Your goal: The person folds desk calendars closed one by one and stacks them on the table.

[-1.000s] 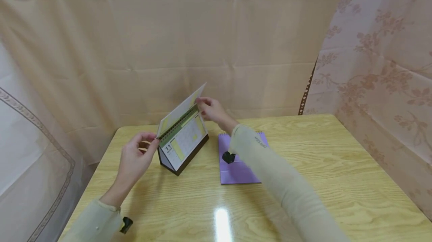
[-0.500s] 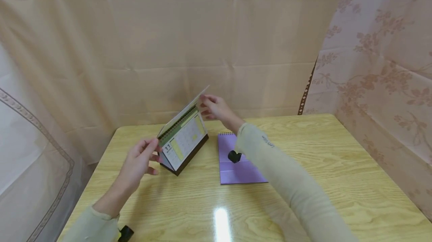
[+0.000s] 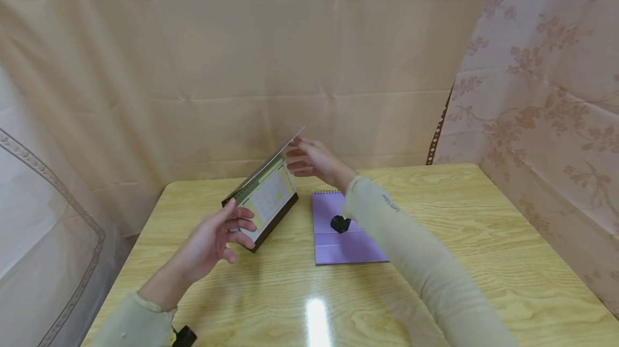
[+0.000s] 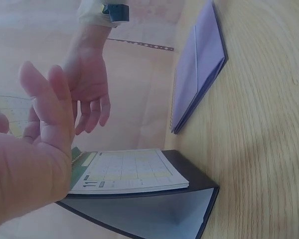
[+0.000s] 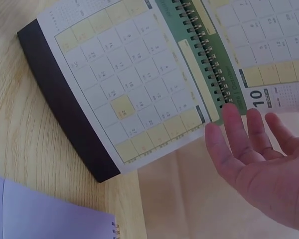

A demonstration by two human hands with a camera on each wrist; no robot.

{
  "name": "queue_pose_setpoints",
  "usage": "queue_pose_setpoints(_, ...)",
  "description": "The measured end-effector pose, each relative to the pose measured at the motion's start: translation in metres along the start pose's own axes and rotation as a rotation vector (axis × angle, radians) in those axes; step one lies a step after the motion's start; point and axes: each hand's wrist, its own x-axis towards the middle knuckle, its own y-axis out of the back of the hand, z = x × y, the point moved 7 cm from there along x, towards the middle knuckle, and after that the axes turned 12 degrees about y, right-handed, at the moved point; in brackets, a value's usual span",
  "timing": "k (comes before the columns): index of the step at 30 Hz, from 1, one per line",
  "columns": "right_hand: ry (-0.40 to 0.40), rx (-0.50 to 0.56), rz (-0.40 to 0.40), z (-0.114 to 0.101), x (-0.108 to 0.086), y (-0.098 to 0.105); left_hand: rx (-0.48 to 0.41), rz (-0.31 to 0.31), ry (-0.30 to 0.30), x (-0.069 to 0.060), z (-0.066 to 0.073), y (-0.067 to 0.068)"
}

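Observation:
A spiral-bound desk calendar [image 3: 271, 196] stands like a tent on the table, its dark base [image 5: 65, 109] showing and a page marked 11 facing front. A raised page [image 5: 269, 45] marked 10 slants up and back from the rings. My left hand [image 3: 213, 239] hovers in front of the calendar's left end, fingers loosely bent and holding nothing. At the right end, my right hand [image 3: 319, 161] has its fingers spread beside the raised page. Its fingertips [image 5: 230, 112] are close to the rings; whether they touch the page I cannot tell.
Right of the calendar a purple spiral-bound pad [image 3: 333, 250] lies on the wooden table [image 3: 271, 304], partly hidden by the right sleeve [image 3: 416, 250]. A beige curtain [image 3: 242, 67] hangs behind the table, and a flowered cloth [image 3: 546, 94] hangs at the right.
Both hands have let go of the calendar page they were pinching. The page has tipped farther back. My left hand has moved down and right; my right hand slightly right.

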Motion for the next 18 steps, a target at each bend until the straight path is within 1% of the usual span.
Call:
queue_pose_setpoints(6, 0.008, 0.021, -0.030, 0.001, -0.002, 0.005, -0.022, -0.039, -0.062, 0.000, 0.004, -0.001)
queue_pose_setpoints(10, 0.010, 0.081, -0.058, 0.003, -0.003, 0.008, -0.007, -0.059, -0.094, -0.002, 0.008, -0.002)
queue_pose_setpoints(13, -0.004, 0.149, -0.073, 0.008, -0.003, 0.010, 0.000, -0.091, -0.110, -0.003, 0.010, -0.004)
queue_pose_setpoints(15, -0.021, 0.187, -0.068, 0.011, -0.004, 0.012, 0.001, -0.111, -0.117, -0.003, 0.010, -0.005)
queue_pose_setpoints(18, -0.054, 0.230, -0.065, 0.016, -0.004, 0.016, 0.012, -0.107, -0.107, -0.002, 0.007, -0.007)
